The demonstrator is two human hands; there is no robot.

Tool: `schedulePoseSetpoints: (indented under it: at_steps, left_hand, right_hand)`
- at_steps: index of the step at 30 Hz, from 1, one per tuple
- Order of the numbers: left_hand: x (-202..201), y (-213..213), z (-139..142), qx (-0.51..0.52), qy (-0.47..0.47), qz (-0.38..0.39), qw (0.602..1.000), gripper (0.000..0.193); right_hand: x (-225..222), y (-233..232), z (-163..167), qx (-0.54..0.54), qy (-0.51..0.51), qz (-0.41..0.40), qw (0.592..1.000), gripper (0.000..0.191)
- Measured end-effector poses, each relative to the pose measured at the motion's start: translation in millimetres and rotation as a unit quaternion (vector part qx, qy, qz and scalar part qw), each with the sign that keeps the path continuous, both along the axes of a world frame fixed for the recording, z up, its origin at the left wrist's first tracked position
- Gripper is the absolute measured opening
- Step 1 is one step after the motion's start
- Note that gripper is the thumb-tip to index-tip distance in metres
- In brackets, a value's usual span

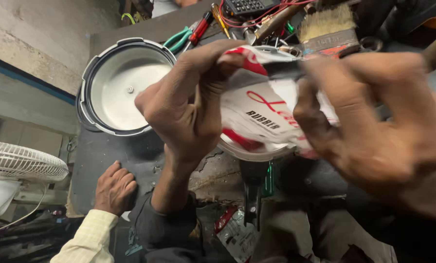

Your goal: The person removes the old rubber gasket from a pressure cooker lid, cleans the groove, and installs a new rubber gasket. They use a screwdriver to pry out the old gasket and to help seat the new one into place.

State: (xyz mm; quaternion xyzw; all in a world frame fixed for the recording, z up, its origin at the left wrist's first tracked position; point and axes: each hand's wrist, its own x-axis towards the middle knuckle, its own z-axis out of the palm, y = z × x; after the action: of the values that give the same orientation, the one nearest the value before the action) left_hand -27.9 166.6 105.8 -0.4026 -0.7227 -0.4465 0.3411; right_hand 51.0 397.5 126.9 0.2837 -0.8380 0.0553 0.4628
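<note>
My left hand (pixel 186 104) and my right hand (pixel 369 119) both grip a white plastic packet (pixel 262 114) with red and black print, held up close to the camera. The left hand pinches its top left edge, the right hand covers its right side and is blurred. Under the packet a round metal lid with a black handle (pixel 252 195) lies on the dark worktop (pixel 106 156). An open metal pressure cooker pot (pixel 118 87) stands to the left of my left hand.
Another person's hand (pixel 113 187) in a pale yellow sleeve rests on the worktop's front edge. Pliers, screwdrivers (pixel 198 31), a brush (pixel 327 27) and wires lie at the back. A white fan (pixel 18 163) stands at the left. A torn packet (pixel 235 231) lies below.
</note>
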Motion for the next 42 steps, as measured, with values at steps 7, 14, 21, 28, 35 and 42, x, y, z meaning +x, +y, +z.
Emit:
schedulePoseSetpoints:
  at_steps: [7, 14, 21, 28, 35, 42]
  left_hand:
    - [29, -19, 7, 0.008, 0.017, 0.052, 0.998, 0.008]
    - [37, -27, 17, -0.035, 0.029, -0.023, 0.999, 0.014]
    - [42, -37, 26, -0.061, 0.145, 0.138, 0.978, 0.022]
    - [19, -136, 10, -0.084, 0.138, 0.310, 0.937, 0.013]
    - [26, -236, 16, -0.248, 0.080, 0.592, 0.763, 0.012]
    - [8, -230, -26, -0.331, 0.120, 0.664, 0.660, 0.051]
  right_hand:
    - [-3, -41, 3, 0.006, 0.026, 0.050, 0.998, 0.030]
    - [-2, -19, -11, 0.036, 0.032, 0.042, 0.998, 0.035]
    - [-12, -2, -42, -0.097, 0.122, 0.091, 0.984, 0.020]
    - [-30, 18, -73, -0.249, 0.200, -0.002, 0.947, 0.013]
    - [-67, 22, -110, -0.274, -0.014, -0.083, 0.958, 0.021]
    - [-57, 2, -138, -0.230, -0.330, -0.161, 0.901, 0.027]
